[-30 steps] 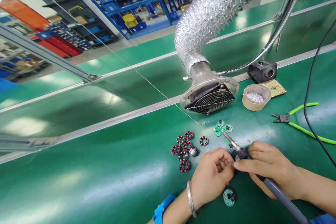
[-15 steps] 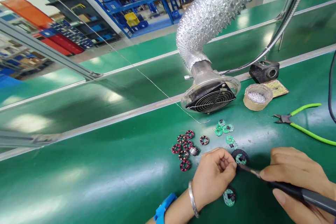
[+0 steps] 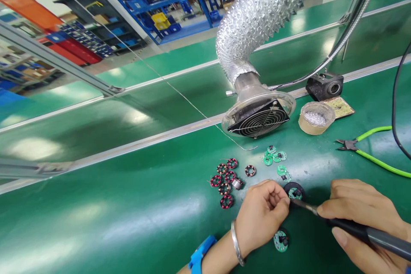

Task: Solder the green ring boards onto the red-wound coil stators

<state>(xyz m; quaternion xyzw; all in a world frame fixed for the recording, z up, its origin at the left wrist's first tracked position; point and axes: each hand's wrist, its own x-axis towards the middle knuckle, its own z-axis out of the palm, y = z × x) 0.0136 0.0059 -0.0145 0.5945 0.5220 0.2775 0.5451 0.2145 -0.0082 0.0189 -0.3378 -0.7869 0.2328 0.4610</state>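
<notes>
My right hand grips a soldering iron, its tip slanting left onto a small round green circuit board seated in a black ring. At that board's left edge my left hand is closed, thumb and fingertips pressed together; what they pinch is too small or hidden to make out. Just below lies another round board with a black part on it. Several loose green boards lie beyond my hands. To their left, wound coil rings in red, copper and black sit in a cluster.
A fume extractor hood hangs behind the boards on a silver duct. At back right are a tub of metal shavings, a sponge tray and a black iron holder. Green-handled cutters lie right. Thin wire crosses the bench.
The iron's tip and both hands stay almost where they were at the board. The black cable at the right edge has swung left.
</notes>
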